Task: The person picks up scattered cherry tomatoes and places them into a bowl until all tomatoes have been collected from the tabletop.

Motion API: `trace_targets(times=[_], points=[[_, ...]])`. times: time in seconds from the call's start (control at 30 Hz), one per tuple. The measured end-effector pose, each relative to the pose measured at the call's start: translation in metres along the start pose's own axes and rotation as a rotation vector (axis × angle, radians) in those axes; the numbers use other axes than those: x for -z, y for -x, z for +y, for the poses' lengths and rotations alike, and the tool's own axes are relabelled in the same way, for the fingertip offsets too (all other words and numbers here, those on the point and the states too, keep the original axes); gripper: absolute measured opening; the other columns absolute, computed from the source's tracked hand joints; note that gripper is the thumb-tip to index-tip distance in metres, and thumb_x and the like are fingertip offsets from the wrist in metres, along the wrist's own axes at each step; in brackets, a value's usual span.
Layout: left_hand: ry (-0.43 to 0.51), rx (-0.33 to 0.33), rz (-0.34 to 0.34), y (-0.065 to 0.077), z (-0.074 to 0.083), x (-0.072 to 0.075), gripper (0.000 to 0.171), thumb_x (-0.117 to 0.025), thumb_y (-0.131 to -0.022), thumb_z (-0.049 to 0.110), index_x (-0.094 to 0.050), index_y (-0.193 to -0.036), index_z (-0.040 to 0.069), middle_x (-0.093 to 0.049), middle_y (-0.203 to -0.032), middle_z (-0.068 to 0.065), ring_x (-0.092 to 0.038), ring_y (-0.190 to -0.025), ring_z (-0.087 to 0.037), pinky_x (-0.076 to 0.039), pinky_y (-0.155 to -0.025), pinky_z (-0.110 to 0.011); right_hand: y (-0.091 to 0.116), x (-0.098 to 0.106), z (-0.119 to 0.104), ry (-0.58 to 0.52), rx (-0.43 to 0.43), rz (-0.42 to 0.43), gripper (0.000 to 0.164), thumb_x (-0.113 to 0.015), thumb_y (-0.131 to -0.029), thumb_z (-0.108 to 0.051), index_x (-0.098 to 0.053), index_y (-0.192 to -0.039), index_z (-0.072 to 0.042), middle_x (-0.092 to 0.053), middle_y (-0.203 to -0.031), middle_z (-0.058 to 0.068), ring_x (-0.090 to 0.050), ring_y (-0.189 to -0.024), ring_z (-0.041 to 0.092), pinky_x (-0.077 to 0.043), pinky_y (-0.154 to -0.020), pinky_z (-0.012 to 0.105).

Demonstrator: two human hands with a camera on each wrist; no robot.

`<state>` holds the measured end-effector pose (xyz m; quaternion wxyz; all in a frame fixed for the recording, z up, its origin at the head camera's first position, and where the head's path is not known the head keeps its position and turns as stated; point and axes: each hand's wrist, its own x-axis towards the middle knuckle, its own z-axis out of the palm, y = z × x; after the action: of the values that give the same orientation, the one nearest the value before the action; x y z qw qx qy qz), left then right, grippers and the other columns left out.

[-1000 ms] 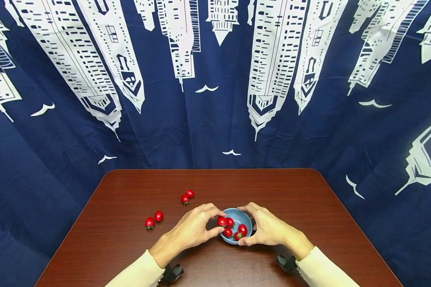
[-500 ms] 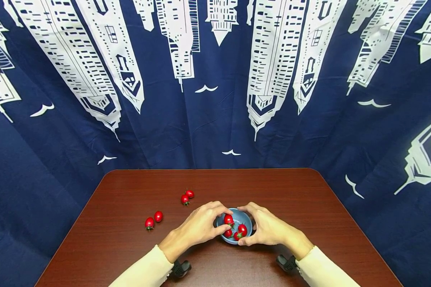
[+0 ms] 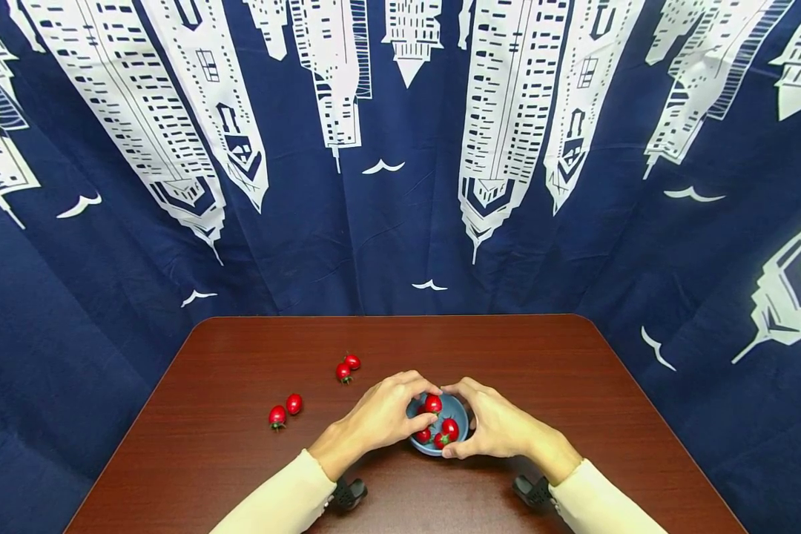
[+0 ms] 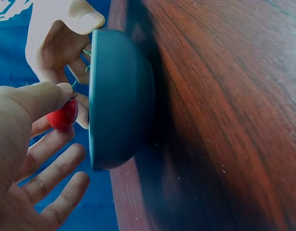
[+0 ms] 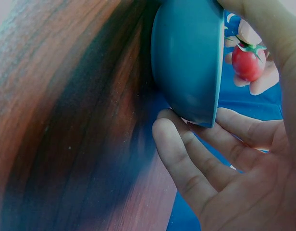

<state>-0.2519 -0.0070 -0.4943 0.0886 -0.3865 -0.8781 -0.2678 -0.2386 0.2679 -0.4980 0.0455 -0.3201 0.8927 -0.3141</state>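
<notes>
Between the thumb and fingers of my left hand is a cherry tomato, pinched over the left side of a small blue bowl. In the left wrist view the red cherry tomato hangs just outside the rim line, above the mouth of the bowl. My right hand grips the bowl from the right, thumb at the near rim and fingers round the far side. Inside lie more cherry tomatoes; the left fingers partly cover some.
Two cherry tomatoes lie on the left of the brown wooden table, and two more touch or nearly touch farther back. A dark blue cloth with white building prints hangs behind the table.
My left hand has moved right and slightly away from me, carrying the pinched cherry tomato from the bowl's left rim farther over the bowl. The right hand and bowl stay put.
</notes>
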Motion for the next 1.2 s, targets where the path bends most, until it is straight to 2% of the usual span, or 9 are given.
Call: trace_targets(times=[0.37,0.63,1.03,1.2], points=[[-0.012,0.035,-0.014,-0.009,-0.001,-0.003,0.039,-0.093,-0.103,0.031,-0.082,-0.138,0.02,-0.081,-0.127,0.004,-0.081,-0.111,-0.017,-0.068,-0.1,-0.03,0.001,0.001,-0.001,0.027,0.003,0.018,0.095,-0.104,-0.084,-0.055,-0.063,-0.156,-0.006,-0.072,-0.13,0.008,-0.07,-0.101,0.006,-0.066,-0.086,0.027],[-0.016,0.036,-0.009,-0.01,0.001,-0.006,0.038,-0.093,-0.102,0.032,-0.082,-0.138,0.022,-0.081,-0.127,0.004,-0.081,-0.11,-0.018,-0.068,-0.097,-0.03,0.001,-0.002,0.0,0.028,-0.001,0.016,0.094,-0.103,-0.085,-0.055,-0.064,-0.155,-0.007,-0.072,-0.13,0.005,-0.071,-0.102,0.006,-0.066,-0.087,0.026],[-0.018,0.042,-0.011,-0.012,0.003,-0.007,0.039,-0.093,-0.102,0.031,-0.082,-0.138,0.022,-0.081,-0.128,0.004,-0.081,-0.111,-0.018,-0.068,-0.098,-0.03,0.001,0.0,-0.001,0.005,0.014,0.01,0.093,-0.104,-0.085,-0.05,-0.063,-0.155,-0.004,-0.071,-0.129,0.008,-0.071,-0.098,0.005,-0.067,-0.083,0.025],[-0.002,0.047,-0.021,-0.013,0.003,-0.008,0.049,-0.094,-0.101,0.033,-0.078,-0.146,0.022,-0.08,-0.134,0.004,-0.08,-0.117,-0.016,-0.068,-0.104,-0.033,0.001,-0.001,-0.001,0.014,0.014,0.011,0.092,-0.103,-0.085,-0.052,-0.064,-0.151,-0.002,-0.071,-0.131,0.008,-0.07,-0.097,0.005,-0.066,-0.082,0.024]])
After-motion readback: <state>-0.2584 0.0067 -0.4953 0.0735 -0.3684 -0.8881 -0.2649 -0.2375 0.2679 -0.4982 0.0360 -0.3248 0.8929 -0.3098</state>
